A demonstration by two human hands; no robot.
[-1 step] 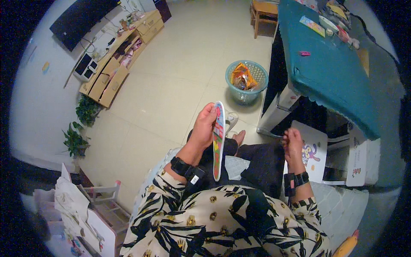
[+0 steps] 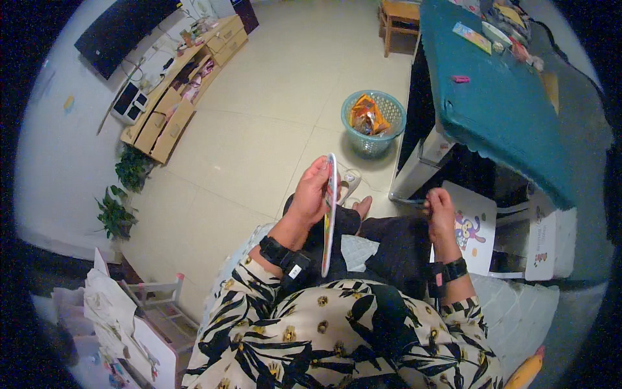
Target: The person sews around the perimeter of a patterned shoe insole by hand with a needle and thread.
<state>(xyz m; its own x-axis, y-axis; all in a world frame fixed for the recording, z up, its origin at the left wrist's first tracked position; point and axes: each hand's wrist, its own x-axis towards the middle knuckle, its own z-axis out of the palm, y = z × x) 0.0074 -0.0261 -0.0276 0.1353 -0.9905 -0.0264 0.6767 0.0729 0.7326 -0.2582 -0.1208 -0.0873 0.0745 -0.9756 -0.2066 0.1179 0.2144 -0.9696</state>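
Broadly, pale glossy floor tiles [image 2: 259, 123] lie open from the seated person's knees to a low wooden cabinet [image 2: 175, 97] along the left wall. To the right the room closes in: a table under a teal cloth [image 2: 499, 110] carries small scattered items, its scalloped edge hanging above a white child's stool [image 2: 479, 227] printed with a cartoon figure. Between floor and table stands a round teal mesh basket [image 2: 372, 123] holding crumpled orange wrappers. Two leafy potted plants [image 2: 123, 194] sit by the wall. The left hand [image 2: 312, 191] grips a thin, flat, brightly printed board [image 2: 330, 214], seen edge-on and upright above the lap, fingers wrapped behind it. The right hand [image 2: 440, 211] is loosely curled near the stool; whether it holds anything cannot be told.
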